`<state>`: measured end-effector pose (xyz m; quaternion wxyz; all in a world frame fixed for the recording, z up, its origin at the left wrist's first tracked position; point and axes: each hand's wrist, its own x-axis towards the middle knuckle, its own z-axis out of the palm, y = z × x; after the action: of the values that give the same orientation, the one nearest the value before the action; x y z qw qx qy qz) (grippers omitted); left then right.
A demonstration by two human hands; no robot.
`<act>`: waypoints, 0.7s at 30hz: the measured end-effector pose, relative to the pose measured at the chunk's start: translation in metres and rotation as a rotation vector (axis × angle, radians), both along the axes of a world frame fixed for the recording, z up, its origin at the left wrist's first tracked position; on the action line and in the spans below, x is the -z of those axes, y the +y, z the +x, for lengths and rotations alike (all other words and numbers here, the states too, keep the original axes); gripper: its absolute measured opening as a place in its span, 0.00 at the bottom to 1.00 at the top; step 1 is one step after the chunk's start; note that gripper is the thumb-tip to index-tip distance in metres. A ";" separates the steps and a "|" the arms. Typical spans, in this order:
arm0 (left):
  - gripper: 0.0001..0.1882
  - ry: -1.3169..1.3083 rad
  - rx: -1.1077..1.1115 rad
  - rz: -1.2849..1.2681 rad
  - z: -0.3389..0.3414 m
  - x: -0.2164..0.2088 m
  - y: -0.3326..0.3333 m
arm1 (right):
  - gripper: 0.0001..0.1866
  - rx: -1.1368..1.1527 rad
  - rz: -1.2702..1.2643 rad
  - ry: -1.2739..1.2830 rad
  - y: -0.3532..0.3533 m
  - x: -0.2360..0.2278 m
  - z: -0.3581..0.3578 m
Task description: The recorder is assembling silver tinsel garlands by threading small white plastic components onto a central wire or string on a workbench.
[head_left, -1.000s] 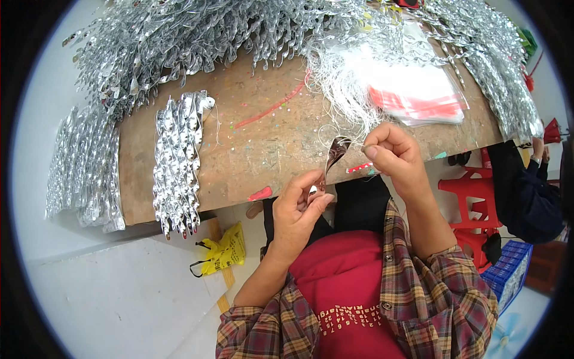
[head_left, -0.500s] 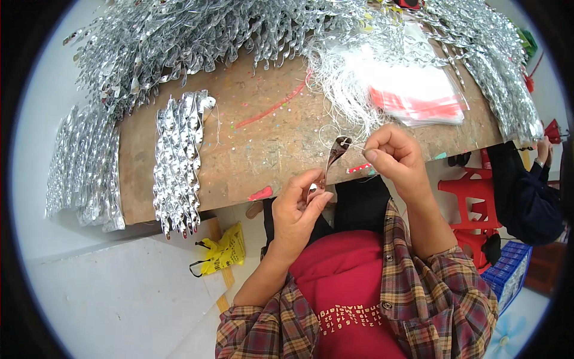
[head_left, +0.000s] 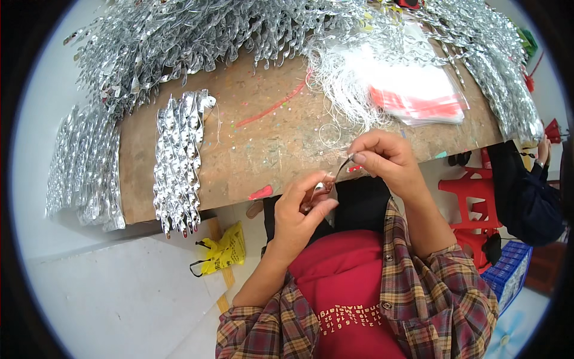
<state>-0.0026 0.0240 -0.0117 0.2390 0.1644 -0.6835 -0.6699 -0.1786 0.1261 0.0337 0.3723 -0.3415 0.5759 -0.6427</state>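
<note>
Over the table's front edge, my left hand [head_left: 299, 203] is closed on the lower part of a shiny metallic twisted strip [head_left: 341, 168]. The strip looks dark where it mirrors its surroundings. My right hand [head_left: 385, 158] pinches its upper end between thumb and forefinger. Whether a thread is also in that pinch is hidden by the fingers. A thin white string loop [head_left: 329, 136] lies on the table just beyond the strip, and a bundle of white strings [head_left: 344, 90] spreads farther back.
The brown wooden table [head_left: 257, 161] carries a large heap of silver twisted strips [head_left: 197, 42], a neat row of strips [head_left: 178, 155] at left and clear plastic bags [head_left: 418, 96] at right. A yellow bag [head_left: 224, 248], red stools [head_left: 469, 197] and a blue crate [head_left: 508, 269] stand below.
My right hand has come down and left, from pulling a white string to pinching the strip's end. The strip has turned in my left hand, which stays nearly in place.
</note>
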 end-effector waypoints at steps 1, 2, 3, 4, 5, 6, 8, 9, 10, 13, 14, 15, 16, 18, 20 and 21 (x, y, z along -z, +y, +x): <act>0.20 0.030 0.024 0.128 -0.001 -0.007 0.001 | 0.04 -0.036 -0.026 0.021 0.001 0.002 -0.001; 0.19 0.061 0.048 0.257 -0.003 -0.015 0.001 | 0.04 -0.073 -0.052 0.042 0.002 0.003 -0.001; 0.19 0.060 0.044 0.258 -0.006 -0.021 -0.001 | 0.04 -0.076 -0.051 0.040 0.002 0.002 0.000; 0.18 0.095 0.055 0.289 -0.010 -0.029 -0.004 | 0.04 -0.081 -0.036 0.055 0.002 -0.002 0.002; 0.18 0.131 0.065 0.320 -0.014 -0.034 -0.007 | 0.04 -0.085 -0.022 0.070 0.001 -0.004 0.003; 0.17 0.152 0.046 0.337 -0.018 -0.036 -0.007 | 0.04 -0.091 -0.022 0.069 0.001 -0.004 0.004; 0.15 0.138 0.057 0.311 -0.022 -0.037 -0.011 | 0.05 -0.077 -0.010 0.140 0.002 -0.005 0.004; 0.13 0.124 0.070 0.285 -0.023 -0.037 -0.013 | 0.05 -0.077 -0.010 0.140 0.002 -0.006 0.004; 0.13 0.123 0.069 0.286 -0.023 -0.038 -0.014 | 0.05 -0.077 -0.019 0.155 0.002 -0.005 0.005; 0.07 0.053 0.068 0.298 -0.024 -0.039 -0.016 | 0.05 -0.078 -0.037 0.170 0.001 -0.005 0.006; 0.06 0.114 0.064 0.241 -0.026 -0.037 -0.016 | 0.04 -0.080 -0.045 0.170 0.001 -0.005 0.006; 0.05 0.175 0.059 0.183 -0.027 -0.036 -0.016 | 0.04 -0.080 -0.045 0.170 0.001 -0.005 0.007; 0.05 0.175 0.060 0.184 -0.028 -0.035 -0.017 | 0.05 -0.084 -0.023 0.167 0.002 -0.005 0.006; 0.04 0.174 -0.003 0.025 -0.031 -0.033 -0.017 | 0.06 -0.086 0.000 0.165 0.002 -0.007 0.005; 0.04 0.158 -0.057 -0.090 -0.032 -0.034 -0.018 | 0.07 -0.154 0.059 -0.075 0.000 -0.012 0.005; 0.04 0.144 -0.111 -0.205 -0.033 -0.036 -0.018 | 0.07 -0.154 0.059 -0.076 -0.001 -0.011 0.005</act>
<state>-0.0352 0.0063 0.0238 0.3394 0.1281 -0.7193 -0.5924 -0.1735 0.1249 0.0448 0.4522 -0.3491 0.5520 -0.6074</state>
